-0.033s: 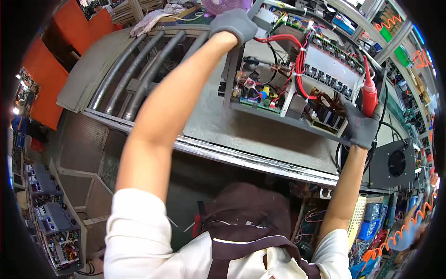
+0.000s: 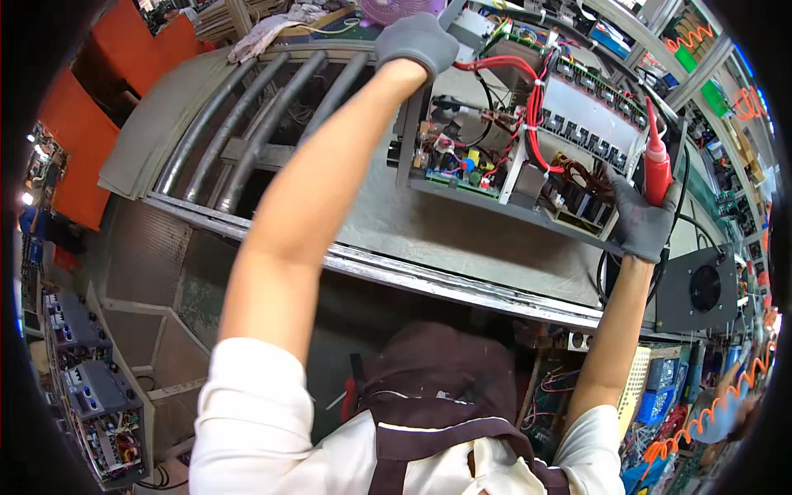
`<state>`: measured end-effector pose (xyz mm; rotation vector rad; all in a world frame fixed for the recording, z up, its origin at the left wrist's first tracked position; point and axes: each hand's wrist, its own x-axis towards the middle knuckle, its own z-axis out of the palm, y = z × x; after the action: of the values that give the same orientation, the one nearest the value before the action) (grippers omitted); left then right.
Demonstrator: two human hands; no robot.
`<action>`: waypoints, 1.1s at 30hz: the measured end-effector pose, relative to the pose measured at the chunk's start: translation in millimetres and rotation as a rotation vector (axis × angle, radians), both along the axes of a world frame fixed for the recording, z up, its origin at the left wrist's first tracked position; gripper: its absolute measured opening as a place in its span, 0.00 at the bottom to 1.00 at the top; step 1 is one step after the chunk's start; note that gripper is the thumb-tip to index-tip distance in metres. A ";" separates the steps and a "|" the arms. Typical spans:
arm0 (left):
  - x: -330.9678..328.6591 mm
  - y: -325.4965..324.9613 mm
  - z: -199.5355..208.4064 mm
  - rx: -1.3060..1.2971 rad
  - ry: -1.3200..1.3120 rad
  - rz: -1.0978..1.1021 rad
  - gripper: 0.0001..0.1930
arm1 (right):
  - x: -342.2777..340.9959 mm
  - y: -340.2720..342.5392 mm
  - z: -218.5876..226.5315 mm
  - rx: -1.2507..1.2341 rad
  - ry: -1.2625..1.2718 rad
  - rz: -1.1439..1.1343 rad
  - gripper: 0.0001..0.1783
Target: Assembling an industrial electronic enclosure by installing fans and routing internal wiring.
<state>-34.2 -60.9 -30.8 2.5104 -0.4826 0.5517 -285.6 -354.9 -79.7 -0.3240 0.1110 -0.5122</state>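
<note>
An open grey metal chassis [image 2: 474, 195] packed with circuit boards, heatsinks and red cables lies on the bench in front of me. My left hand [image 2: 417, 45], in a grey glove, is closed at its far left corner, the fingertips hidden from view. At the right end, my gloved right hand [image 2: 642, 216] lies against the chassis with its fingers at the near right corner. A red squeeze bottle [image 2: 657, 175] with a long pointed nozzle stands upright in that hand, beside the thumb. Thick red cables [image 2: 532, 115] tied with white ties cross the chassis's middle.
Metal rollers [image 2: 272, 124] run along the bench's left part. A dark panel with a round fan [image 2: 697, 289] stands at the right, near black cables. A purple fan [image 2: 400, 10] is behind my left hand. More open electronic units [image 2: 101, 388] stand at the lower left.
My left forearm and elbow have shifted slightly to the right, and the left hand moved a little with them. My right hand and the bottle have stayed in place.
</note>
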 end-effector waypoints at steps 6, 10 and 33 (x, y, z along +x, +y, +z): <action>-17.7 -13.8 1.2 -0.157 0.006 0.087 0.11 | -2.9 -23.6 -35.2 -0.084 -0.063 0.106 0.46; -8.8 -15.7 -5.7 -0.153 -0.035 0.060 0.11 | -18.3 -22.4 -44.4 -0.252 -0.023 0.017 0.38; -1.6 -26.4 -8.0 -0.063 -0.057 0.104 0.13 | 40.5 56.4 -47.0 -1.524 0.474 -0.601 0.19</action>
<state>-35.7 -87.3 -38.8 2.4753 -0.3520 0.6698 -245.2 -298.5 -126.7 -1.9476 0.2684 -1.0478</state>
